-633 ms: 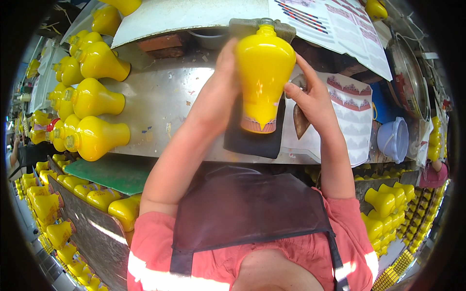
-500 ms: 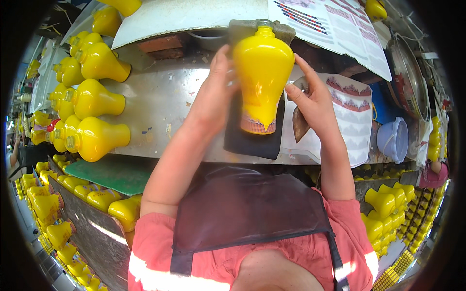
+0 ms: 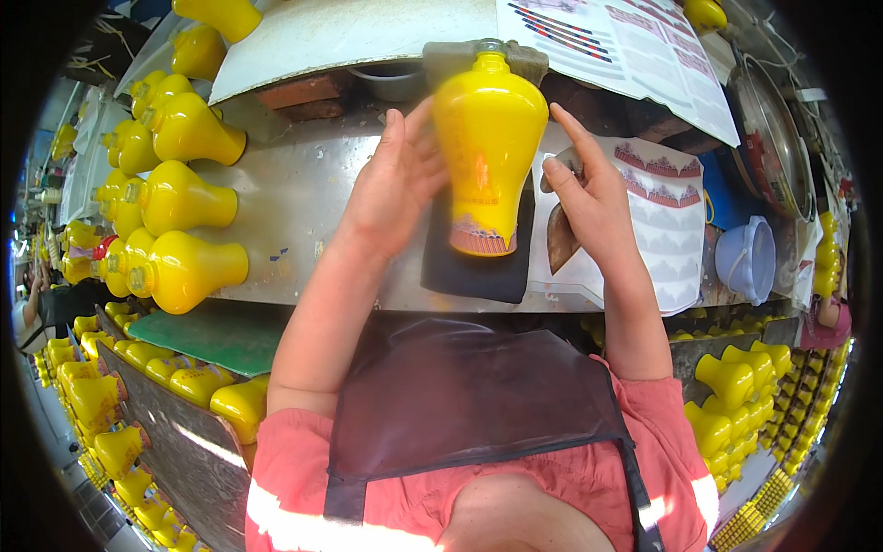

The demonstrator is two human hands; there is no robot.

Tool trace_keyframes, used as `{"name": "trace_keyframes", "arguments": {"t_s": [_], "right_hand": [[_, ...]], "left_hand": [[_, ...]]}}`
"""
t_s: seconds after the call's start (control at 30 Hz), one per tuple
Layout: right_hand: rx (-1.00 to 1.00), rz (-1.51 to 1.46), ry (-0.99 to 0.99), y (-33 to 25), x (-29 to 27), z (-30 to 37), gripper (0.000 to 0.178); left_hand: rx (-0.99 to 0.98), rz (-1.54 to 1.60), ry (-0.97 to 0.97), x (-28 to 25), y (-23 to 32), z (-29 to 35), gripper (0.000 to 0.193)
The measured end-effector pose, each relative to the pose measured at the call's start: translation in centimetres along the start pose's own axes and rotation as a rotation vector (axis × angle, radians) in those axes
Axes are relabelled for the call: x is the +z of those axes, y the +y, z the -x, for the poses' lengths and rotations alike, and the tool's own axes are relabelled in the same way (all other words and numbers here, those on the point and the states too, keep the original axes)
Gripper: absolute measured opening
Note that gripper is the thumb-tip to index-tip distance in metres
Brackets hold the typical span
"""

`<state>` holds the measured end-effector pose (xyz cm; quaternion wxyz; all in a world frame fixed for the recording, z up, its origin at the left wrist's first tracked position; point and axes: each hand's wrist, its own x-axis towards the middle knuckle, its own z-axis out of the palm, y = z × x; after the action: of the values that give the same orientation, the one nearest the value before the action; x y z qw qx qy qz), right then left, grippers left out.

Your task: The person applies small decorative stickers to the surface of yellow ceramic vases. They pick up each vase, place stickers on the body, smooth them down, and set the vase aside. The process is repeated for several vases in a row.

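A glossy yellow bottle with a clear glass neck lies in front of me, neck away from me. It rests on a dark cloth pad, its neck on a grey padded support. A patterned reddish band runs round its narrow base. My left hand is open along the bottle's left side, fingers spread, some tips hidden behind it. My right hand is on the other side, forefinger stretched to the bottle's shoulder. In its curled grip sits a brown, pointed, flat scraper, partly hidden by the fingers.
Several yellow bottles lie at the left of the metal table. Printed decal sheets lie at the right, near a pale blue bucket. A white board sits on bricks at the back. Bottle racks flank me.
The bottle has turned slightly about its length, and its printed marks show differently. My left hand, blurred before, is now sharp with its fingers spread. My right hand keeps the scraper.
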<state>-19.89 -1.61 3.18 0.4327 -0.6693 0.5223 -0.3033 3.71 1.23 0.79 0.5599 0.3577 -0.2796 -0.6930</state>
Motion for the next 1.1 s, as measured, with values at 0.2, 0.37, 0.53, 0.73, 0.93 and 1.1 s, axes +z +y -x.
{"name": "trace_keyframes", "arguments": {"t_s": [0.2,0.37,0.53,0.73,0.93,1.1], "right_hand": [[-0.103,0.027,0.025,-0.6,0.6,0.6,0.057],[-0.095,0.017,0.004,-0.1,0.3,0.1,0.058],[0.080,-0.003,-0.063,0.6,0.3,-0.7,0.060],[-0.029,0.051,-0.002,0.2,0.5,-0.4,0.061],[-0.058,0.087,-0.003,-0.8,0.6,0.4,0.064],[-0.101,0.148,0.003,-1.3,0.8,0.7,0.070]], "left_hand": [[-0.046,-0.038,0.028,0.6,-0.1,-0.1,0.072],[-0.023,-0.077,0.021,0.9,0.7,0.6,0.075],[0.073,-0.161,0.090,0.4,1.7,1.9,0.078],[-0.007,-0.199,0.158,-0.1,1.0,1.0,0.073],[0.072,-0.235,-0.021,1.2,-0.5,0.4,0.075],[0.175,-0.350,-0.006,1.6,-1.7,-0.1,0.071]]}}
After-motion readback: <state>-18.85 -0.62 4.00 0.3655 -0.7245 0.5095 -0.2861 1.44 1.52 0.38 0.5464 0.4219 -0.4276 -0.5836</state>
